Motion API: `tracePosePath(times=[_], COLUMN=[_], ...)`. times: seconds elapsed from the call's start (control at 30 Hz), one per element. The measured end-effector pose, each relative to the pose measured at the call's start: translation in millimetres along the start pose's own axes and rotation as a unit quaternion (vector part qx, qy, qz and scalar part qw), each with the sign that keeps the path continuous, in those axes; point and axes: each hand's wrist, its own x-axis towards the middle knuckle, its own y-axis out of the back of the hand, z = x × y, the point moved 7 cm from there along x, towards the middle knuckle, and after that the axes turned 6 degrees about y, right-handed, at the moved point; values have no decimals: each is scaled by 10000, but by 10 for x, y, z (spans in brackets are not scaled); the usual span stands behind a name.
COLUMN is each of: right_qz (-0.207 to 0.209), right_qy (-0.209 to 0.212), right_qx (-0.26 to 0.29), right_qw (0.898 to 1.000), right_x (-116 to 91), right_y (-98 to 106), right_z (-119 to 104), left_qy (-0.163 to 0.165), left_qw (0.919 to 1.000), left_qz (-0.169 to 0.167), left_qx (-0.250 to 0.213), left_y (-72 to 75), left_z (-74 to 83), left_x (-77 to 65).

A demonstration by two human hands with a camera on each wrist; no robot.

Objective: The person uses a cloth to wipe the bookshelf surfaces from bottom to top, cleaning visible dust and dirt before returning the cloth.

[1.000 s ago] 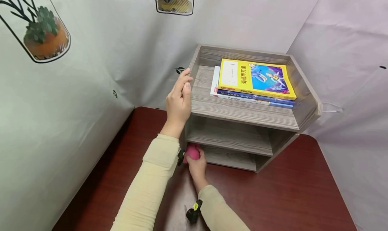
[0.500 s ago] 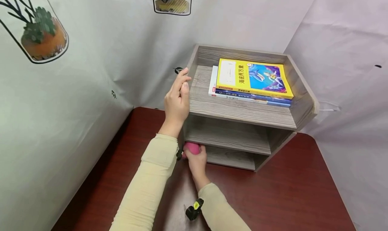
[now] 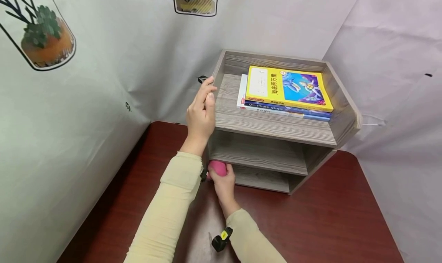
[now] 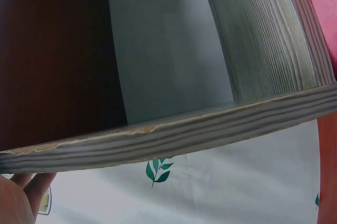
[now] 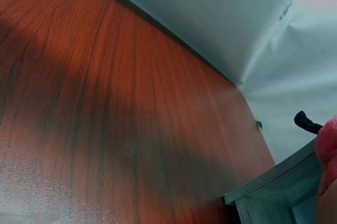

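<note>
Cloth (image 3: 218,168) — pink, long axis unclear — fills gripping right hand (image 3: 225,184); left hand (image 3: 201,119) lies outstretched against shelf (image 3: 271,130).

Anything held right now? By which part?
Right hand: fuzzy pink thing, held by its near, lower side; rest of the hold is hidden. Left hand: nothing, lies along the left side of the shelf unit.

Books (image 3: 289,88) atop a grey shelf unit (image 3: 269,125) on a red-brown table (image 3: 328,217).
</note>
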Motion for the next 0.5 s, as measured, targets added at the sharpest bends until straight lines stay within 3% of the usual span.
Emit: tracePosePath(times=[0.37,0.5], right_qz=[-24,-289], right_qy=[104,69], right_qx=[-248,-298], right_qw=[9996,9991], right_x=[-78,-149], right_y=[56,132], right_z=[-18,-262], left_qy=[86,63], left_qw=[10000,10000], left_qz=[-18,-54], left_qx=[-4,28], left_y=[11,0], left_z=[0,5], left_x=[4,2])
